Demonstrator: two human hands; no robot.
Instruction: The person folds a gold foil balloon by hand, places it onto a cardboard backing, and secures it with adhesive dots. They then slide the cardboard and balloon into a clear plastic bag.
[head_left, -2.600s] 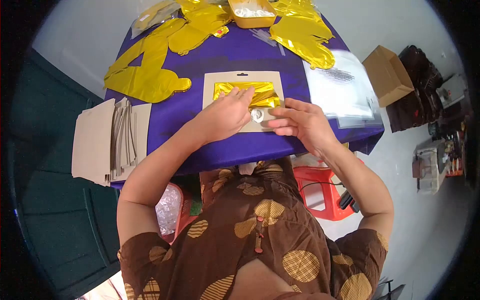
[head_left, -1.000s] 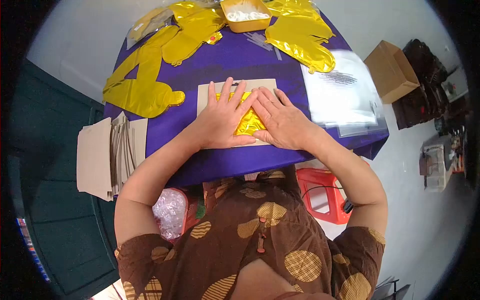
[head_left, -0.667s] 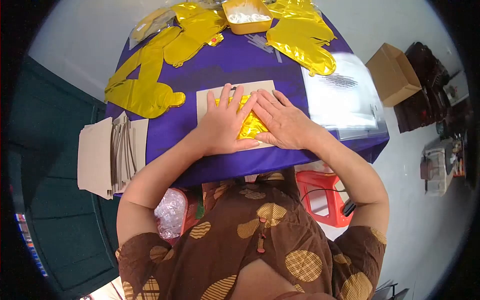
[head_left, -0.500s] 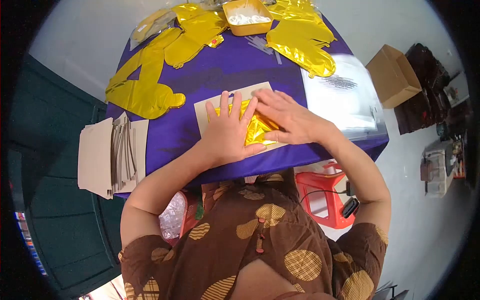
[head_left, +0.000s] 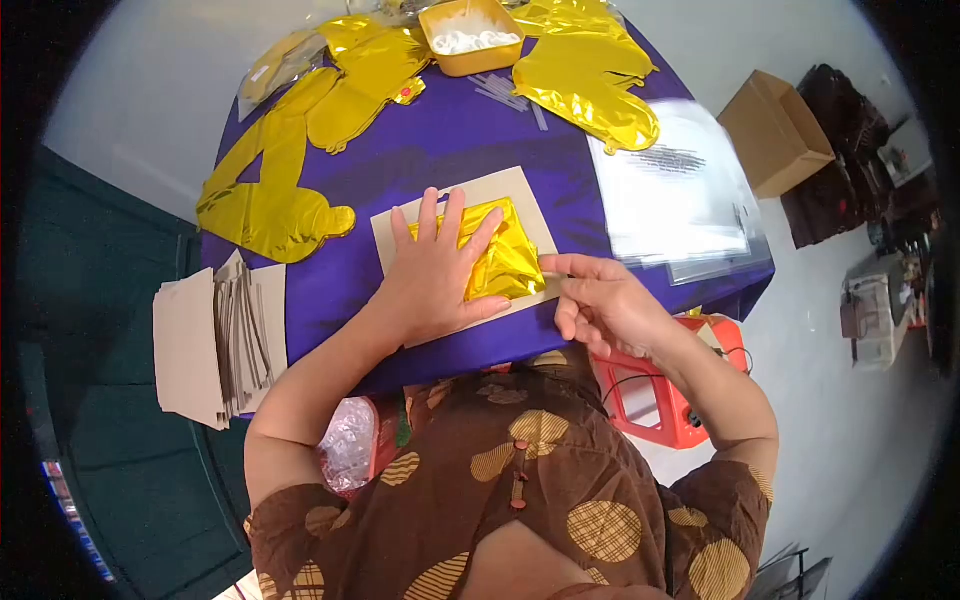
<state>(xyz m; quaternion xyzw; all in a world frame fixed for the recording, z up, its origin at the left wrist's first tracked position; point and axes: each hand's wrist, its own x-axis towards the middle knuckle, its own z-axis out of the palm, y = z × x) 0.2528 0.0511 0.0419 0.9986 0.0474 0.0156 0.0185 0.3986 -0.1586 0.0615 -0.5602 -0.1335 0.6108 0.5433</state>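
Note:
A folded gold foil balloon [head_left: 512,262] lies on a beige cardboard sheet [head_left: 522,190] near the table's front edge. My left hand [head_left: 432,272] presses flat on the foil's left part, open with its fingers spread. At the foil's right edge is my right hand [head_left: 612,300], its thumb and index finger pinched together. What sits between those fingertips is too small to make out. The other fingers of that hand curl beneath, past the cardboard's edge.
Flat gold foil balloons [head_left: 365,95] lie at the back left, more [head_left: 590,85] at the back right. Between them stands a yellow tub [head_left: 475,62] beside thin clear strips [head_left: 497,90]. Cardboard sheets [head_left: 190,345] are stacked left, clear plastic sleeves [head_left: 665,190] right. A red stool [head_left: 665,405] stands below.
My right hand has slid off the top of the foil to its right edge and turned, its fingers now pinched. My left hand stays flat on the foil.

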